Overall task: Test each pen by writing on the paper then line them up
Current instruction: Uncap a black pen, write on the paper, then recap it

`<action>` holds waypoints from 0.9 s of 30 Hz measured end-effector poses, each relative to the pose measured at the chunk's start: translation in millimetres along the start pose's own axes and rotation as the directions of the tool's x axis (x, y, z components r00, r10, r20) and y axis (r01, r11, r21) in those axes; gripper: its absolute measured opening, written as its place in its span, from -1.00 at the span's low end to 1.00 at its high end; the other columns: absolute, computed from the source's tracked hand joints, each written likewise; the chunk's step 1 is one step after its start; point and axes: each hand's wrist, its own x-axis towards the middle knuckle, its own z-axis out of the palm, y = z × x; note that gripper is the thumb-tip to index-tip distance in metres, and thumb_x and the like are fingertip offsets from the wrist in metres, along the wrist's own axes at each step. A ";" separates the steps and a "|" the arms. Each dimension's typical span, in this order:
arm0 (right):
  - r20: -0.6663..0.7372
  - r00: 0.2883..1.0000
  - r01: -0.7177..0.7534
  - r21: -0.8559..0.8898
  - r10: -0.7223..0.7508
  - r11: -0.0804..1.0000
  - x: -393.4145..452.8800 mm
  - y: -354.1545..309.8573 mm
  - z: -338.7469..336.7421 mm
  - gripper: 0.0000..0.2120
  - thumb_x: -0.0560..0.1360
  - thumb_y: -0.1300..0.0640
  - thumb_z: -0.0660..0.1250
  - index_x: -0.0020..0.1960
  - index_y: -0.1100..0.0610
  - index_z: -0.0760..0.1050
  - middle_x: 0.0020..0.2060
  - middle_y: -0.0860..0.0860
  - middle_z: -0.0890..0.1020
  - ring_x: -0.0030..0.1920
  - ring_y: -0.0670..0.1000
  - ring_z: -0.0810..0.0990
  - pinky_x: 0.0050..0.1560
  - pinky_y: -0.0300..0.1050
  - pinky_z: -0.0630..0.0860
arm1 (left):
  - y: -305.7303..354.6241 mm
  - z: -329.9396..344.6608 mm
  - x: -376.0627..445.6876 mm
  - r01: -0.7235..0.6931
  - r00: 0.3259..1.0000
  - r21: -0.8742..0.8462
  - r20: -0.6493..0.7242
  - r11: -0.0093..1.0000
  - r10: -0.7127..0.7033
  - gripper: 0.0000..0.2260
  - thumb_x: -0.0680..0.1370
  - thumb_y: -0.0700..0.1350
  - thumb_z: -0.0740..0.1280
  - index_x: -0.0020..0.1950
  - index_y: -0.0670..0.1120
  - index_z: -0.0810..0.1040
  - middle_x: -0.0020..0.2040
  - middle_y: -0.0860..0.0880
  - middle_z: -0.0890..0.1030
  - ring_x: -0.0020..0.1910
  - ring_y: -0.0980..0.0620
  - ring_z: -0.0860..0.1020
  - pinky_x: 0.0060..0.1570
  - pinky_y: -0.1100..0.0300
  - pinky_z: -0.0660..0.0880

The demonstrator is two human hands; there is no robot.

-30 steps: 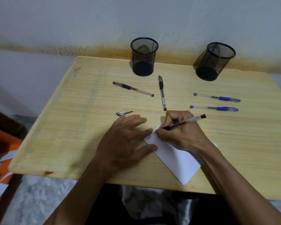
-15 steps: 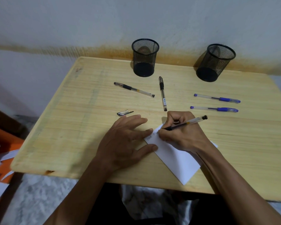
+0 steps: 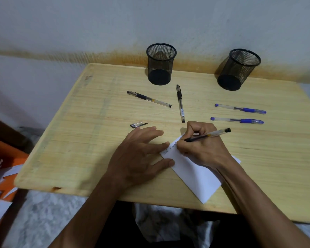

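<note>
Here we work at the wooden counter (image 3: 64,140): our left hand (image 3: 138,156) lies flat, fingers spread, pinning the white paper (image 3: 195,172), while our right hand (image 3: 199,145) pinches a black pen (image 3: 208,135), tip on the paper's upper edge.

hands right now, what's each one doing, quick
Left hand: open, fingers flat, pressing the paper down.
Right hand: closed grip on a black pen, tip on the paper.
</note>
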 end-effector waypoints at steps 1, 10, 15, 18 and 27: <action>0.001 1.000 0.006 -0.012 -0.006 1.000 0.1 0.8 0.0 -0.82 0.27 0.43 0.44 -0.40 0.34 0.45 -0.53 0.12 0.57 -0.49 0.10 0.51 -0.48 -0.05 0.39 | 0.0 -0.3 0.0 0.004 1.000 0.000 -0.001 1.000 -0.004 -0.53 0.46 0.36 0.31 0.17 0.08 0.69 0.33 0.02 0.58 0.38 -0.04 0.48 0.30 -0.17 0.41; -0.009 1.000 -0.028 0.006 0.028 1.000 1.6 2.0 1.5 -0.83 0.26 0.43 0.43 -0.40 0.34 0.44 -0.51 0.17 0.58 -0.48 0.13 0.54 -0.45 -0.04 0.44 | -0.1 1.6 -0.3 -0.004 1.000 -0.007 -0.021 1.000 0.004 -0.55 0.46 0.34 0.34 0.15 0.08 0.70 0.31 0.02 0.60 0.36 -0.05 0.50 0.29 -0.17 0.43; 0.003 1.000 -0.029 0.041 0.029 0.999 1.4 1.7 2.1 -0.83 0.25 0.44 0.44 -0.38 0.37 0.44 -0.52 0.17 0.59 -0.49 0.09 0.55 -0.46 -0.03 0.47 | 0.3 1.5 0.2 -0.008 0.999 -0.001 -0.035 1.000 0.008 -0.56 0.45 0.33 0.35 0.14 0.08 0.70 0.31 0.01 0.60 0.35 -0.05 0.51 0.28 -0.18 0.44; 0.026 0.996 -0.086 0.153 0.083 0.985 2.0 0.3 -0.4 -0.82 0.27 0.53 0.40 -0.36 0.45 0.38 -0.52 0.28 0.55 -0.51 0.18 0.54 -0.42 0.06 0.48 | 0.2 1.0 -0.1 -0.013 0.999 -0.001 -0.043 1.000 0.013 -0.56 0.45 0.33 0.35 0.14 0.07 0.70 0.30 0.01 0.61 0.34 -0.05 0.52 0.28 -0.17 0.44; -0.002 0.976 -0.178 0.555 0.216 0.812 -1.2 -13.2 -16.8 -0.86 0.45 0.60 0.31 -0.17 0.41 0.45 -0.39 0.25 0.59 -0.50 0.04 0.50 -0.41 -0.13 0.55 | -2.9 4.2 -0.1 -0.071 0.993 0.032 -0.092 0.997 0.074 -0.59 0.48 0.31 0.37 0.13 0.06 0.70 0.25 -0.02 0.64 0.28 -0.07 0.56 0.23 -0.08 0.46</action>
